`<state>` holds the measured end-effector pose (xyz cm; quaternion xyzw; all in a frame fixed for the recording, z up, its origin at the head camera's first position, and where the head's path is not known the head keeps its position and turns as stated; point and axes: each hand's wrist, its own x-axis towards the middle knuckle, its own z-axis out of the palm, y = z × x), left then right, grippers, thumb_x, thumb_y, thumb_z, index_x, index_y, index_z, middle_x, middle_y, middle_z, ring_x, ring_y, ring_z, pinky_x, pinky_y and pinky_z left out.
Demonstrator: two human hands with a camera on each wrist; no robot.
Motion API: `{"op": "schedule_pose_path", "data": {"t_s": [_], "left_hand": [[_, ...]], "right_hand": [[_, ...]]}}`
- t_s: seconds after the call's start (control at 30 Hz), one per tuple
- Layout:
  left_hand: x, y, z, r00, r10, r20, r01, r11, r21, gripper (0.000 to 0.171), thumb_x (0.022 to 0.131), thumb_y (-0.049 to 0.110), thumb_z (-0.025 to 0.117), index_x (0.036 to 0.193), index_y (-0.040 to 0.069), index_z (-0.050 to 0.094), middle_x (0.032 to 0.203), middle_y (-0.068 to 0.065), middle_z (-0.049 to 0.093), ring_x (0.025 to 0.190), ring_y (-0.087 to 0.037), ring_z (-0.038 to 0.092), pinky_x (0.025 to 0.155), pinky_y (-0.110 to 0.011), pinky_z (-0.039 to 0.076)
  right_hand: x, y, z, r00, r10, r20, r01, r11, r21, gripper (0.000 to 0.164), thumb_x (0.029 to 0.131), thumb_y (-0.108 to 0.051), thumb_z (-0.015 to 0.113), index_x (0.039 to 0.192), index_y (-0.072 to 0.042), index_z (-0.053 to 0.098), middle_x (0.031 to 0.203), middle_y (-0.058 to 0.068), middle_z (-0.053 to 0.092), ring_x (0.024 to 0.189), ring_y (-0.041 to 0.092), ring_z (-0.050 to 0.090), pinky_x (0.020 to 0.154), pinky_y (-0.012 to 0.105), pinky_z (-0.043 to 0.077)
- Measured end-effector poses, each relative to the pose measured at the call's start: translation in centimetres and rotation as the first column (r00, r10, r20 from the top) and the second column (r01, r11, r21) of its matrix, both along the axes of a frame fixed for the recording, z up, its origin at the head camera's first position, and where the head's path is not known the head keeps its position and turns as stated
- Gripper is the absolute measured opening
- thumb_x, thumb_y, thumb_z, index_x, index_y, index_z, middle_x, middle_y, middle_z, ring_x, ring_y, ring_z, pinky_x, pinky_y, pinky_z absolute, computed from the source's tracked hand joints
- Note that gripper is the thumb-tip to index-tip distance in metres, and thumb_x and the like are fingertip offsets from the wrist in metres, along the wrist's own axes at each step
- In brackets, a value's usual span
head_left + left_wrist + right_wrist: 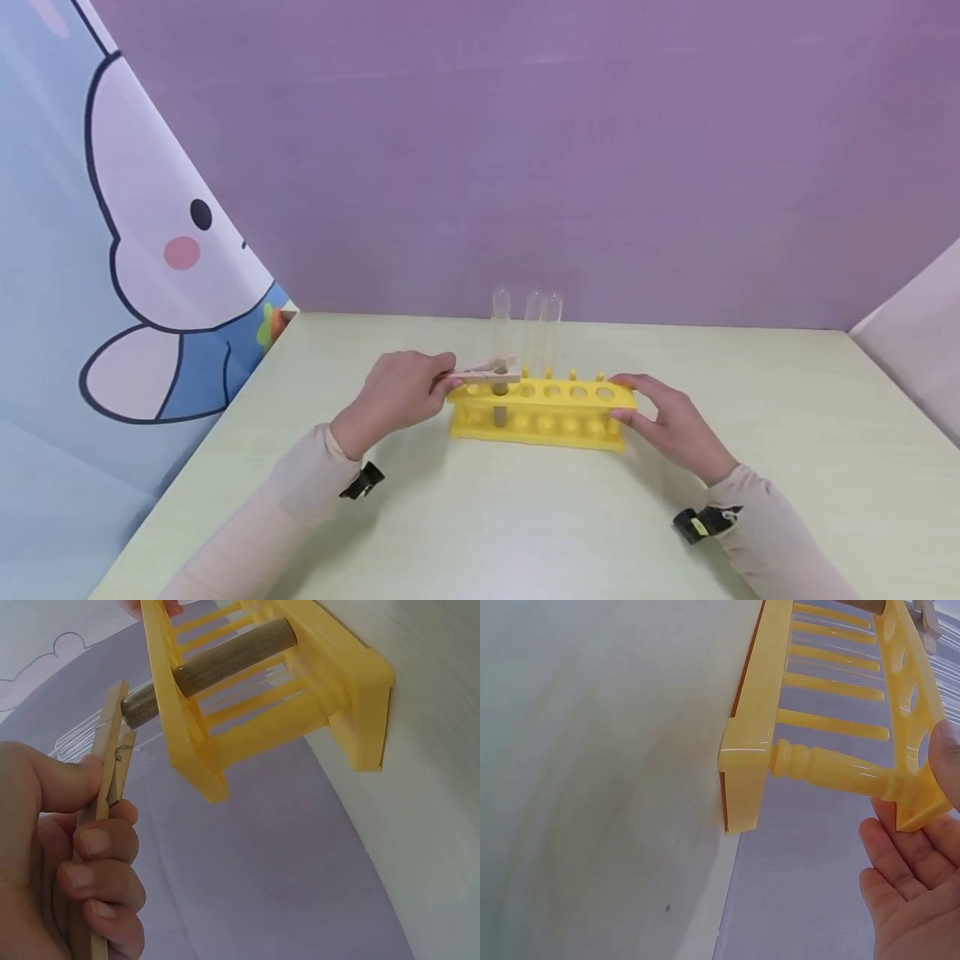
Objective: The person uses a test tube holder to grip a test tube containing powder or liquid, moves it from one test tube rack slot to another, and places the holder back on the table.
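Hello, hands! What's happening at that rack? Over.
Left hand gripping wooden clamp; right hand holding yellow rack. Brown tube in rack. Clear tubes at back, nothing apparently blocking.

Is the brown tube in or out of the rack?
In: the left wrist view shows the tube passing through the top of the rack, its lower end inside.
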<state>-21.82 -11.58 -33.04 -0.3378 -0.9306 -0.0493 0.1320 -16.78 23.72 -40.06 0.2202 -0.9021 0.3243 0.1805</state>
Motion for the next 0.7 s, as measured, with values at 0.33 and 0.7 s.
{"op": "schedule_pose_path", "data": {"t_s": [0.33, 0.7], "left_hand": [[-0.26, -0.25, -0.04, 0.998, -0.053, 0.021, 0.053, 0.998, 0.026, 0.030, 0.091, 0.031, 0.061, 0.072, 0.015, 0.044, 0.052, 0.007, 0.029, 0.046, -0.009, 0.027, 0.045, -0.022, 0.019], [-0.45, -0.74, -0.39, 0.996, -0.087, 0.008, 0.086, 0.992, 0.094, 0.019, 0.089, 0.030, 0.066, 0.079, 0.016, 0.058, 0.053, 0.009, 0.032, 0.047, -0.007, 0.027, 0.046, -0.022, 0.020]], "right_hand": [[0.04, -0.17, 0.18, 1.000, -0.006, 0.000, 0.006, 1.000, -0.006, 0.044, 0.079, -0.005, 0.074, 0.120, -0.003, 0.058, 0.118, 0.012, 0.063, 0.112, 0.032, 0.056, 0.092, 0.041, 0.042], [-0.18, -0.17, -0.17, 1.000, 0.006, 0.000, -0.006, 1.000, -0.015, 0.045, 0.078, -0.004, 0.074, 0.121, -0.004, 0.058, 0.118, 0.011, 0.063, 0.112, 0.029, 0.056, 0.095, 0.017, 0.038]]}}
